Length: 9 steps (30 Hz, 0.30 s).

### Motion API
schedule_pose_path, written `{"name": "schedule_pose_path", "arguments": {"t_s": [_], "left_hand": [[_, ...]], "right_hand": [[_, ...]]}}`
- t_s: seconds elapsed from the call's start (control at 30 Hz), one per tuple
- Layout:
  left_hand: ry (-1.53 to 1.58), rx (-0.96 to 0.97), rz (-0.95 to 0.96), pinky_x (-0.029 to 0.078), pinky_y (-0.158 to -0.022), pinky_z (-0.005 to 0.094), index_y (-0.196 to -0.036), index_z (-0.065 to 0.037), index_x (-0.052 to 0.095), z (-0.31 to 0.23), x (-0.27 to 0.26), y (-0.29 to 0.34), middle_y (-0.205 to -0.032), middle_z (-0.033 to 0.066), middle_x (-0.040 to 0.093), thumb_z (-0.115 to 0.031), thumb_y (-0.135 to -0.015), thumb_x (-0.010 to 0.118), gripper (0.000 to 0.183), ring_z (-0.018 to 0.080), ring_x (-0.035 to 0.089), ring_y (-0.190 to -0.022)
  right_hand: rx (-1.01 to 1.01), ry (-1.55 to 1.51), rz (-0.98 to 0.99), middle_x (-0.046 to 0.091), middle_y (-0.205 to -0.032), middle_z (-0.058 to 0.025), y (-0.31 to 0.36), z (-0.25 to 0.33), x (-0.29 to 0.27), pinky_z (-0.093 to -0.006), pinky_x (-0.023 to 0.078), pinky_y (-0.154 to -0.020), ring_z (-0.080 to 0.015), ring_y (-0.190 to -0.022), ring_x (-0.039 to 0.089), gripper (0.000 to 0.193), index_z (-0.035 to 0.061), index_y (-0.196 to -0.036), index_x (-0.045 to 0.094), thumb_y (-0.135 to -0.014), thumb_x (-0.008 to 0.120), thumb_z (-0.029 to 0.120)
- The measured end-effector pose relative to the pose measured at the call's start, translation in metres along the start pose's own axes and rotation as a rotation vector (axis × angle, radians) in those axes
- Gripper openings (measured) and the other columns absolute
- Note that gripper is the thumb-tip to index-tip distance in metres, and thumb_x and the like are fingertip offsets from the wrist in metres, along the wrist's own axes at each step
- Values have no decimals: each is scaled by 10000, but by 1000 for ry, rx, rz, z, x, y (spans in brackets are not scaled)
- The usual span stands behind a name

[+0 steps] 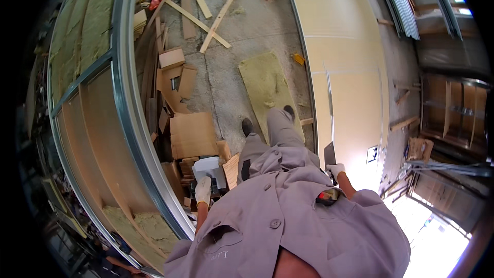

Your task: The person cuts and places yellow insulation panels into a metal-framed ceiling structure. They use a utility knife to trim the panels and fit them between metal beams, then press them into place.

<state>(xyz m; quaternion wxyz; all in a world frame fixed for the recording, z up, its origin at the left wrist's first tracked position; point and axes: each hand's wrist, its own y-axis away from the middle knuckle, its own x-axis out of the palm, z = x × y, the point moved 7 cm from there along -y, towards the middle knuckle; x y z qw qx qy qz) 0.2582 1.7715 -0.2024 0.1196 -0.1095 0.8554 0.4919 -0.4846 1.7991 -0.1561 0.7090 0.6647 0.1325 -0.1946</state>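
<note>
My right hand, in a white glove, is closed around a tool with a flat dark blade; the grip is hidden in the hand. The blade points away from me over a large pale yellow panel. On the left, my other gloved hand hangs low beside a grey-white box-shaped thing. Its fingers are too small and overlapped to read, so whether it touches that thing is unclear. A yellowish insulation slab lies on the floor under or beside my shoes.
Cardboard boxes and wood scraps pile along the left, against a metal-framed wall section with insulation. Loose wooden battens cross on the concrete floor ahead. A small yellow object lies near the panel's edge. Metal profiles stand far right.
</note>
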Motion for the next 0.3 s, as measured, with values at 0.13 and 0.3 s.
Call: {"name": "schedule_pose_path", "arguments": {"t_s": [0.13,0.3], "left_hand": [[396,-194,-56,512,-656,293,-1212,-33,682,65,22,17,-970,43,659,-287,-943,732,373,126,622,-746],[375,-516,-263,508,-612,304,-1243,-47,667,68,66,28,-943,25,663,-299,-941,735,399,154,621,-719]], "right_hand": [[-49,-14,1,558,-542,-66,-34,67,-18,-333,398,-393,-151,-400,485,171,14,-671,612,-789,721,73],[-320,262,113,619,-596,-83,-88,261,11,-336,443,-429,-181,-452,571,125,-2,-777,694,-826,722,110]]}}
